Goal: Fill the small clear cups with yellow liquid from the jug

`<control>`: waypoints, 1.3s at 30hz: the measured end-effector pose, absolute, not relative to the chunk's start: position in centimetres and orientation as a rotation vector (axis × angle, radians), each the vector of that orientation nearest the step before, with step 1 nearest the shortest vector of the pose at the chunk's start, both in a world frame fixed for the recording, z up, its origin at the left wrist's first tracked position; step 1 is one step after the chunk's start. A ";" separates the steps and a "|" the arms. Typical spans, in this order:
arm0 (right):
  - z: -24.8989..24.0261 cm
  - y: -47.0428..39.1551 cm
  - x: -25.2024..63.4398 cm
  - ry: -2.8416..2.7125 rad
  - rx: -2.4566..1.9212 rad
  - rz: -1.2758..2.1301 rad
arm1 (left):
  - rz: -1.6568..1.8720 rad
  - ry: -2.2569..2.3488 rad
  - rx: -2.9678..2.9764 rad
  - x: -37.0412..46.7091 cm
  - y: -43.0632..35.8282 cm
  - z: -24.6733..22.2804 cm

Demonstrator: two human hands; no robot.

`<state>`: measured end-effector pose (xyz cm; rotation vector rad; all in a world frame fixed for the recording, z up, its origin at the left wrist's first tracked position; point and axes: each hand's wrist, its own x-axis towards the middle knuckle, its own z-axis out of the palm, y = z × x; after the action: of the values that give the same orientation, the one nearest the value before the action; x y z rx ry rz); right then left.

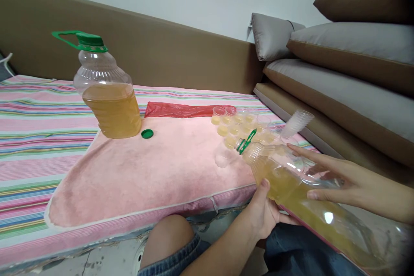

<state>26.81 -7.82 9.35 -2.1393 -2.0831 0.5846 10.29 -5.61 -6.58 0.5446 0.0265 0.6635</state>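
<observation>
A large clear bottle [300, 198] of yellow liquid lies tilted, its open neck with a green ring pointing left over a group of small clear cups [223, 130]. My left hand [267, 209] supports the bottle from below near its shoulder. On its upper side rests my right hand [336, 181], fingers spread along the plastic. Several cups hold yellow liquid. Just below the neck is a clear cup [224, 158] whose contents I cannot make out. A green cap [147, 134] lies on the pink cloth [155, 168].
Upright at the left stands another large bottle [113, 108] with a green cap and handle, partly full. A red plastic bag [181, 110] lies behind the cloth. Stacked clear cups [297, 123] lean at the right, beside piled cushions [343, 82].
</observation>
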 end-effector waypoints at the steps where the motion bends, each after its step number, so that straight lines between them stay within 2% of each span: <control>1: 9.4 -7.8 26.8 -2.080 -2.139 0.588 | 0.660 0.024 0.544 10.3 -5.6 -6.5; 39: 8.8 -6.7 29.7 -2.165 -2.172 0.699 | 0.674 -0.051 0.520 10.5 -5.7 -6.9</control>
<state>29.66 -6.72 8.84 -2.1724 -2.1653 0.6988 10.51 -5.66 -6.93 0.5195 -0.0514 0.6740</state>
